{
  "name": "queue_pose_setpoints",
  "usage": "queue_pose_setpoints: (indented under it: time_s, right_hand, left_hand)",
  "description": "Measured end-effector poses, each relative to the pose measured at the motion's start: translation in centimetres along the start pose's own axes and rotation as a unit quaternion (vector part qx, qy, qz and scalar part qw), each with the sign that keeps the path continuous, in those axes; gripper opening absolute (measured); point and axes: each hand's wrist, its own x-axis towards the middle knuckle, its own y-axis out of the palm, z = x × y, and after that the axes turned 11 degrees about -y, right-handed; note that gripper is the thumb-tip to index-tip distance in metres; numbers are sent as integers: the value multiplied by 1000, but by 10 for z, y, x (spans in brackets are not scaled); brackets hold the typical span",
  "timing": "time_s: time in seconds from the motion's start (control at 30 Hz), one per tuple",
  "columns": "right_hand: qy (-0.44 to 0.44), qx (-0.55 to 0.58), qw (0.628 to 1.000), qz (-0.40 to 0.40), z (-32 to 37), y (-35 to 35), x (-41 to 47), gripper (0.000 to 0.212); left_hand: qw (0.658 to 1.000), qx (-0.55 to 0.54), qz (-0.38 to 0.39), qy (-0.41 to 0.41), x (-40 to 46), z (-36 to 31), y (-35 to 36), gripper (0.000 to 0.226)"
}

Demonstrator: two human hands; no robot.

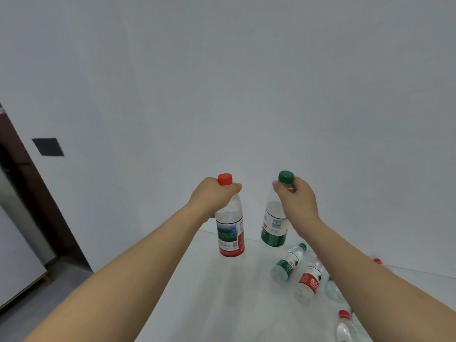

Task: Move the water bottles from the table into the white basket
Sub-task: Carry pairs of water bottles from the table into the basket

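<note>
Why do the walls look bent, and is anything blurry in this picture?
Head view: the wide-angle lens bows the door frame and the table edge; light is soft and even, with no hard shadows; the held red-capped bottle and green-capped bottle look fairly sharp, while the lying bottles near the right edge smear.

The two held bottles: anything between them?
Nothing in the head view: only white wall shows between the red-capped bottle in the left hand and the green-capped bottle in the right hand.

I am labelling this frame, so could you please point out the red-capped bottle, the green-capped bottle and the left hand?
red-capped bottle (230, 240): head view, on its label.
green-capped bottle (274, 230): head view, on its label.
left hand (212, 196): head view, on the back of the hand.
</note>
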Motion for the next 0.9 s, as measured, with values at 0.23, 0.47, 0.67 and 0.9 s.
queue_pose_setpoints:
  time_s: [0.23, 0.47, 0.67, 0.9]
  right_hand:
    - [-41, 31, 998, 44, 41, 51, 0, 28]
    - [-49, 82, 993, 74, 79, 128, -23, 22]
    - [-48, 131, 985, 98, 136, 224, -52, 13]
    - [-36, 165, 979, 112, 202, 356, -100, 8]
  left_hand:
    - [997, -43, 23, -66, -27, 5, -67, 57]
    - [993, -74, -15, -93, -41, 48, -146, 60]
    - [988, -126, -56, -71, -43, 94, -258, 57]
    - [982, -150, -94, -68, -40, 163, -389, 59]
